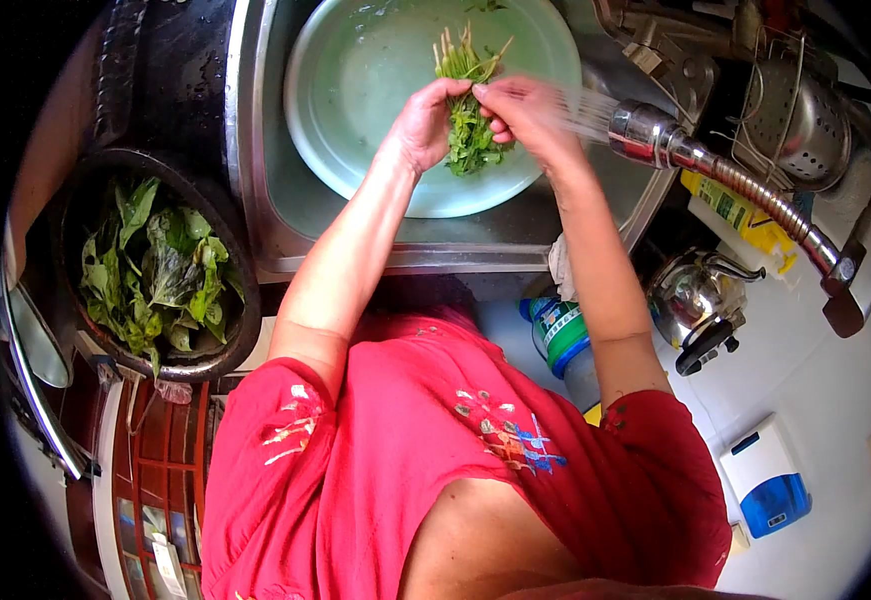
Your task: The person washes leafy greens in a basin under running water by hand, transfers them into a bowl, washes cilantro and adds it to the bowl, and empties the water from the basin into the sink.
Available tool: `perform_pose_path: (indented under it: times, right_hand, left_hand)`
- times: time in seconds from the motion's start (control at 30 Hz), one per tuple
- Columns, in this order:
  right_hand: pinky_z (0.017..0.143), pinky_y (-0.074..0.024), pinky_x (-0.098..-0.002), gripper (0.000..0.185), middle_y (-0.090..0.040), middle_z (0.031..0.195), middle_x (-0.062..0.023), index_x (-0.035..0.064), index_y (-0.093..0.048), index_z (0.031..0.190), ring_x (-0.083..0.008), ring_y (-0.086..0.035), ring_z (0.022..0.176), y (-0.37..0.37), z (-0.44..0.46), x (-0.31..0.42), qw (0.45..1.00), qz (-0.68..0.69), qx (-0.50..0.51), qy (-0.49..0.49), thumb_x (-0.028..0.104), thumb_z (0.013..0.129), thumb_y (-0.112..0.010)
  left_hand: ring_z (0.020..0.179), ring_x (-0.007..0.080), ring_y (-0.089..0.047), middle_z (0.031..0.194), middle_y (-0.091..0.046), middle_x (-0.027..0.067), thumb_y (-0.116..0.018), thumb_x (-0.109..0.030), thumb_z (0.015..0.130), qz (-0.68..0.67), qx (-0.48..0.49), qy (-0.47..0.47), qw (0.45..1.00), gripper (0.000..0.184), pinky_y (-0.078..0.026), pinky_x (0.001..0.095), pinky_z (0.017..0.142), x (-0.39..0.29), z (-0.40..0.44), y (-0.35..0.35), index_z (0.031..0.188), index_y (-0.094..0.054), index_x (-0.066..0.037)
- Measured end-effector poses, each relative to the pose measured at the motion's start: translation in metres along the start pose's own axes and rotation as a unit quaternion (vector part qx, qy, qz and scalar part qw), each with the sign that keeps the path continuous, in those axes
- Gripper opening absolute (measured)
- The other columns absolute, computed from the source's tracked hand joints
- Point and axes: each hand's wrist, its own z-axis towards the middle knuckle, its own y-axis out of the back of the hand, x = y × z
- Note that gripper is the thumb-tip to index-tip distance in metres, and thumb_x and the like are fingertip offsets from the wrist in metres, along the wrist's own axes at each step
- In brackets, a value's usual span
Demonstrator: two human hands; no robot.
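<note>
A bunch of green leafy herbs (473,143) hangs between my two hands, its pale cut stems pointing up and its leaves down. My left hand (428,125) has its thumb and fingers closed on the bunch from the left. From the right, my right hand (517,108) pinches at the same spot, thumb and fingertips together near the band of stems. Both hands are over a pale green basin (355,178) with water in it, inside the metal sink. Water sprays from the faucet head (639,133) onto my right hand and wrist.
A dark bowl (240,345) of green leaves (160,265) stands left of the sink (415,258). The flexible faucet hose (755,190) curves in from the right. A metal kettle (700,300) and a perforated metal holder (800,125) are at the right.
</note>
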Motion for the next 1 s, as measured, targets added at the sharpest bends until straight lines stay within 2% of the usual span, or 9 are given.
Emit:
perform_pose_path:
  times: [0.1,0.2,0.4,0.53,0.63,0.73,0.8,0.9,1.0]
  right_hand:
    - [0.052,-0.0451,-0.0198,0.03,-0.057,0.073,-0.0006,0.0045,-0.059,0.085,-0.0067,-0.05,0.059,-0.003,0.005,-0.003,0.999,0.021,-0.029,-0.024,0.034,0.078,-0.063]
    - [0.051,-0.0448,-0.0196,0.028,-0.057,0.073,-0.0012,0.0042,-0.059,0.084,-0.0063,-0.05,0.059,-0.007,0.011,-0.013,0.997,0.051,-0.05,-0.002,0.032,0.078,-0.063]
    - [0.05,-0.0433,-0.0181,0.021,-0.055,0.067,0.0009,0.0068,-0.057,0.08,-0.0042,-0.048,0.055,-0.001,0.015,-0.012,0.996,0.081,-0.001,-0.036,0.027,0.079,-0.064]
    - [0.05,-0.0428,-0.018,0.02,-0.054,0.066,0.002,0.008,-0.057,0.078,-0.0039,-0.047,0.053,0.005,0.009,-0.005,0.994,0.09,0.025,-0.058,0.026,0.078,-0.065]
    - [0.05,-0.0427,-0.0178,0.021,-0.055,0.067,0.0019,0.0075,-0.059,0.081,-0.0039,-0.047,0.053,0.008,0.011,-0.008,0.995,0.081,0.027,-0.06,0.027,0.078,-0.066]
    - [0.051,-0.0426,-0.0175,0.023,-0.056,0.07,0.0012,0.0065,-0.06,0.086,-0.0039,-0.048,0.054,0.007,0.01,-0.007,0.995,0.078,0.038,-0.05,0.027,0.078,-0.065]
    - [0.052,-0.0424,-0.0174,0.025,-0.057,0.072,0.0006,0.0059,-0.061,0.089,-0.0038,-0.048,0.055,0.005,0.007,-0.003,0.993,0.083,0.071,-0.034,0.028,0.077,-0.066]
    - [0.052,-0.0422,-0.0173,0.024,-0.056,0.07,0.0017,0.003,-0.061,0.087,-0.0036,-0.048,0.057,0.005,0.005,-0.005,0.996,0.037,0.086,-0.006,0.026,0.079,-0.063]
    - [0.055,-0.0415,-0.0206,0.026,-0.055,0.072,0.0004,0.0018,-0.061,0.085,-0.0067,-0.048,0.059,-0.002,-0.004,-0.001,0.989,-0.113,0.095,0.033,0.026,0.076,-0.066]
  left_hand:
    - [0.078,0.0184,-0.054,0.082,-0.056,0.0047,-0.047,-0.022,0.083,-0.022,0.009,-0.009,1.0,0.022,-0.043,0.0319,0.076,0.004,0.0,-0.006,0.089,-0.055,-0.003]
    - [0.08,0.0169,-0.052,0.084,-0.057,0.0054,-0.049,-0.023,0.081,0.052,-0.063,-0.076,0.994,0.022,-0.04,0.032,0.08,0.012,0.001,-0.009,0.088,-0.054,-0.002]
    - [0.082,0.019,-0.055,0.088,-0.059,0.0061,-0.046,-0.022,0.083,-0.007,-0.028,-0.035,0.999,0.025,-0.042,0.0327,0.08,0.01,0.002,0.006,0.095,-0.053,-0.002]
    - [0.09,0.0206,-0.057,0.098,-0.061,0.0091,-0.045,-0.022,0.084,-0.011,-0.074,-0.039,0.996,0.03,-0.042,0.0336,0.087,0.002,-0.004,-0.001,0.103,-0.054,0.0]
    - [0.09,0.0201,-0.057,0.097,-0.061,0.0087,-0.046,-0.022,0.084,0.018,-0.103,-0.055,0.993,0.031,-0.042,0.0336,0.086,-0.002,-0.012,-0.016,0.105,-0.054,-0.001]
    - [0.091,0.0189,-0.056,0.099,-0.06,0.0083,-0.045,-0.02,0.083,0.1,-0.068,-0.05,0.991,0.036,-0.043,0.0337,0.086,0.003,-0.007,0.0,0.112,-0.05,0.001]
    - [0.096,0.0203,-0.055,0.105,-0.058,0.0101,-0.045,-0.018,0.082,0.037,-0.027,-0.034,0.998,0.039,-0.042,0.0349,0.089,0.003,-0.003,0.012,0.116,-0.047,0.002]
    - [0.103,0.0227,-0.052,0.115,-0.054,0.0128,-0.044,-0.014,0.08,-0.016,-0.013,-0.051,0.999,0.044,-0.039,0.0362,0.093,0.001,-0.007,0.001,0.121,-0.042,0.004]
    - [0.105,0.0252,-0.052,0.116,-0.052,0.0173,-0.043,-0.012,0.079,-0.03,-0.025,-0.07,0.997,0.044,-0.04,0.0372,0.094,-0.001,-0.009,-0.009,0.119,-0.044,0.006]
